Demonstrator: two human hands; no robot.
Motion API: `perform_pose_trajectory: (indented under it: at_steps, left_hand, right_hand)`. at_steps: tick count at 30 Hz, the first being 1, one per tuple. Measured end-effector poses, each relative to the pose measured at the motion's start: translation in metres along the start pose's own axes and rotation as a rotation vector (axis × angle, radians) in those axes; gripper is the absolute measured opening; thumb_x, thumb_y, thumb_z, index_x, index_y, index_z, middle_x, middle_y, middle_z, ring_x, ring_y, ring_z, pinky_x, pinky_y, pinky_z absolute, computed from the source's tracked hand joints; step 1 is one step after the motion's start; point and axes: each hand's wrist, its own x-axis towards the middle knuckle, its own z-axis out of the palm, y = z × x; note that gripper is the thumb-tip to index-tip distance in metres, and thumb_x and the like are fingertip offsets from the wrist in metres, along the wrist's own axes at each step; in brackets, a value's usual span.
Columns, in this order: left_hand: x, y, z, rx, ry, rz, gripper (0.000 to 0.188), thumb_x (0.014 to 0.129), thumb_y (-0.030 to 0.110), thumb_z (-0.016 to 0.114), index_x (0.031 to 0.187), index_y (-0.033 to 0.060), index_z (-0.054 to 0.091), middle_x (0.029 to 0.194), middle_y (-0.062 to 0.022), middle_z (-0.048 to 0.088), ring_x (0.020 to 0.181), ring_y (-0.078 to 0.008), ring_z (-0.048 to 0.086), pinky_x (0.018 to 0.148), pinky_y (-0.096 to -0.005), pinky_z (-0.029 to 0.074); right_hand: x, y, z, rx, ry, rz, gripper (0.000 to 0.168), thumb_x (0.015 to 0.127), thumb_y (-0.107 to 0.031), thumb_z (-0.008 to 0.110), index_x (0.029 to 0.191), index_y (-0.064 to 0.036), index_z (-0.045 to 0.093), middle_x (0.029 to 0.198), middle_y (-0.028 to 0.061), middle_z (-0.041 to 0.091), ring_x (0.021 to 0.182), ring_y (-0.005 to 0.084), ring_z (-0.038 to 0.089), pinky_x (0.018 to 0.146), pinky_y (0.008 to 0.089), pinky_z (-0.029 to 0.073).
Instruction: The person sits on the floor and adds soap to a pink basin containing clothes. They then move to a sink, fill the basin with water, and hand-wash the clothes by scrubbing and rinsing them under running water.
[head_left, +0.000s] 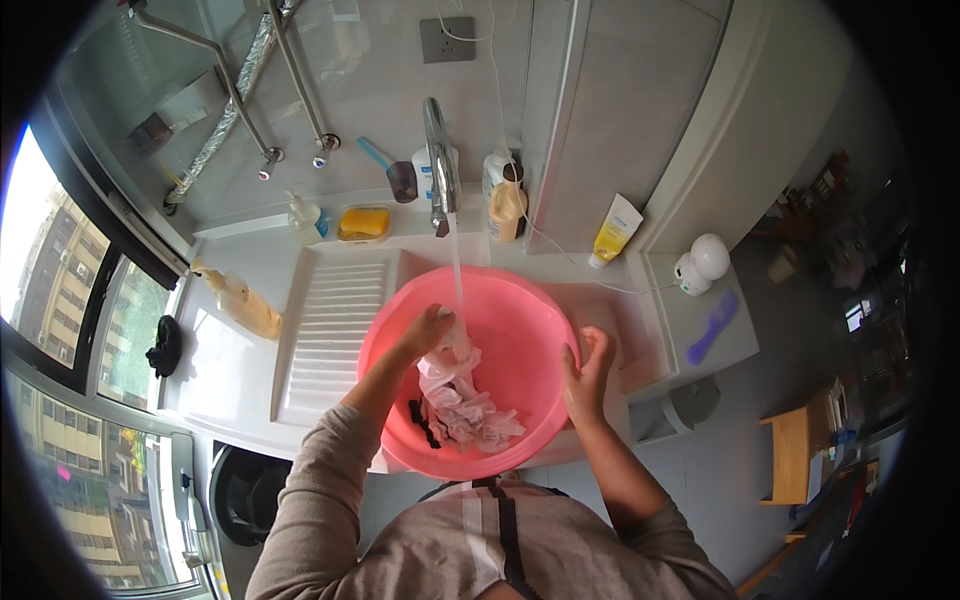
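A pink plastic basin (517, 300) sits over the sink, and water runs into it from a chrome faucet (444, 176). Inside the basin lies a wet, crumpled white and pale pink cloth garment (457, 375) with a dark strip at its lower left. My left hand (433, 330) grips the upper end of this garment beside the water stream. At the basin's right rim is my right hand (589, 371), fingers apart and holding nothing; whether it touches the rim is hard to tell.
Left of the basin is a ribbed washboard (337, 330), with a pump bottle (240, 300) farther left. Behind stand a yellow soap bar in a dish (364, 223) and a beige jug (508, 206). A yellow-white tube (616, 231), white camera (701, 264) and purple brush (711, 328) are at right.
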Motion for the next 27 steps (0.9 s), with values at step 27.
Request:
perform_pose_trajectory:
  at_steps: [27]
  left_hand:
    - [-0.130, 0.070, 0.023, 0.448, -0.312, 0.115, 0.028, 0.087, 0.027, 0.055, 0.107, 0.0067, 0.060, 0.092, -0.0108, 0.064, 0.085, -0.0270, 0.061, 0.076, -0.0352, 0.047]
  right_hand:
    - [0.092, -0.095, 0.027, 0.319, -0.692, -0.403, 0.012, 0.078, -0.013, 0.065, 0.079, -0.001, 0.061, 0.072, 0.0126, 0.059, 0.063, 0.0247, 0.059, 0.058, 0.0314, 0.045]
